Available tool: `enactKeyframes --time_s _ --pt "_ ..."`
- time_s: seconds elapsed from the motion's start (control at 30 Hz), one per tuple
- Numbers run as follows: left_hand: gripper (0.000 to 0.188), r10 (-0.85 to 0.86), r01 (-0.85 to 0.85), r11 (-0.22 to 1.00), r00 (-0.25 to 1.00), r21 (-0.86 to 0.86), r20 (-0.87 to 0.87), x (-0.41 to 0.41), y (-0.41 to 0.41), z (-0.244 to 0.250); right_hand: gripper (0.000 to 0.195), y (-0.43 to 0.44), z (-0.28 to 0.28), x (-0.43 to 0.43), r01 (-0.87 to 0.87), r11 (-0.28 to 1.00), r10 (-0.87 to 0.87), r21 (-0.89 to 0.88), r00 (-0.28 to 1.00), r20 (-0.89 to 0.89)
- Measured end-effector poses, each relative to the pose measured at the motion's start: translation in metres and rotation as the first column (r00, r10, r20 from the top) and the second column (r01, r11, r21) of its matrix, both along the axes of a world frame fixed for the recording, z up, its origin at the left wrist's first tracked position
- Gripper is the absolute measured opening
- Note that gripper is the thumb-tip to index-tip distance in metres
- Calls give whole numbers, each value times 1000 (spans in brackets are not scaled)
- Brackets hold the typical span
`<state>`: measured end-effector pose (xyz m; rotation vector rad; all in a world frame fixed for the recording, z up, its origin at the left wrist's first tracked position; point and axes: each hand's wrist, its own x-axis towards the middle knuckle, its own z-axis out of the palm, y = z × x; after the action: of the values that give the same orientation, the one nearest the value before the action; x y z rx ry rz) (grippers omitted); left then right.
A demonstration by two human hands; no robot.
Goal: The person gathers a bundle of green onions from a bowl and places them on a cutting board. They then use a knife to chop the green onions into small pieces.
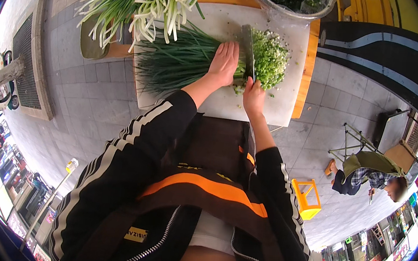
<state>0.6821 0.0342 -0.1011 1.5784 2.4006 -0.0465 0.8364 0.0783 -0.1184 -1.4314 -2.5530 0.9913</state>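
My left hand (225, 61) lies flat over a thick bundle of green onions (186, 56), pressing it on a white cutting board (203, 108). In my right hand (253, 97) is the handle of a cleaver (248, 50), its blade upright at the bundle's cut end, close to my left fingers. Chopped green onion (269, 60) is heaped against the blade's right side. More green onions with white stems (161, 5) lie at the board's upper left, overhanging its edge.
A clear plastic-lined tub (303, 15) with dark greens stands at the board's top right. Below the board is a wooden table (304, 75). An olive stool (92, 40) stands at left. At right are a yellow stool (307, 203) and a person (369, 179) seated on a folding chair.
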Motion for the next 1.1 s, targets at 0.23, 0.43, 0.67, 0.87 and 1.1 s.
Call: enactKeyframes --time_s 0.23,0.43,0.67,0.87,1.1 --pt "81 11 -8 995 1000 102 -22 -3 2 -19 32 4 44 4 1 1000 1 15 992 -128" --pt "84 -11 12 997 1000 81 -16 -3 3 -6 34 13 46 9 -69 997 66 -27 994 -92" --pt "86 -16 16 999 1000 -44 12 -7 6 -4 37 5 62 22 -95 992 98 -80 994 44" --pt "86 -41 41 999 999 -29 8 -5 8 0 39 7 6 -1 -106 994 104 23 993 64" --pt "86 25 -26 995 1000 -98 -9 -7 9 18 37 -2 -5 11 -70 996 70 50 998 -3"
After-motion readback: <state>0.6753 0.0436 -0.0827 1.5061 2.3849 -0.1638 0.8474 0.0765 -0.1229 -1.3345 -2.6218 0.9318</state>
